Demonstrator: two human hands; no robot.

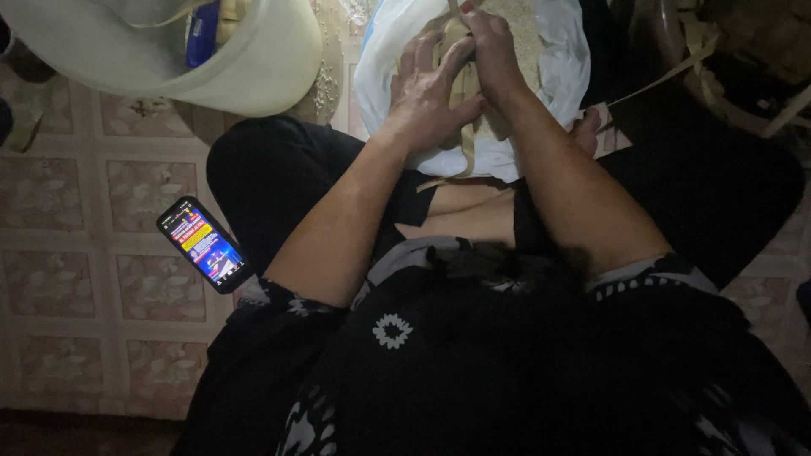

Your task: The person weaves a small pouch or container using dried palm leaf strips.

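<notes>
1. Far left, on the tiled floor [76, 253]: a pale plastic tub [253, 67], cut off by the top edge, with a blue item inside too dim to name. Nearer, a lit phone [205, 245] lying flat beside the left knee, well apart from both hands.
2. Left hand [431, 93]: resting on the tan strips [463, 101], fingers [422, 55] spread and loosely curved, thumb pressing toward the right hand. Not closed around anything; more a flat holding-down than a grip.
3. Tan strips: a narrow bundle over the white plastic bag [557, 59], long axis running from far to near, the loose end hanging down toward the lap. Lying directly under and between the two hands, slightly right of the left palm.
4. Right hand [494, 51]: a little farther than the left, curled tight and pinching the top of the strips. The nearer of the two to the upper end.
5. Far right: another long strip [667, 72] stretching diagonally toward dark wicker-like shapes, hard to make out.
6. Hidden or unclear: right fingertips folded out of sight; the upper end of the strips cut off by the frame; bag contents only partly visible, grainy and pale; lower scene very dark.
</notes>
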